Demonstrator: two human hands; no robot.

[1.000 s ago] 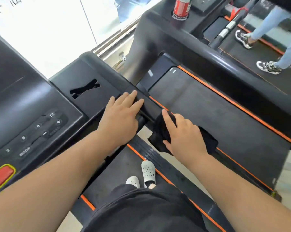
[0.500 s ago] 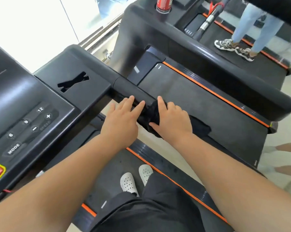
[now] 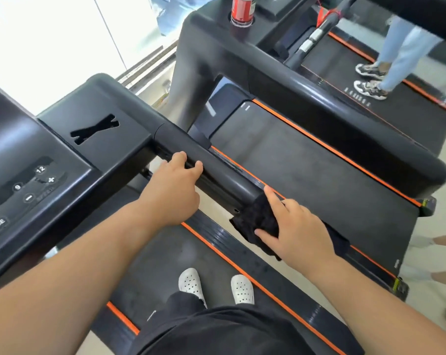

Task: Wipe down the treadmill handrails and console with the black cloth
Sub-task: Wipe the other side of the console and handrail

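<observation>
L hand & R hand bare, forearms bare too; black top, black trousers; white clogs w/ round holes

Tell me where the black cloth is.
In the head view the black cloth sits right of centre, draped over the near end of the treadmill handrail, under the right hand; the left hand grips the same rail further up.
</observation>
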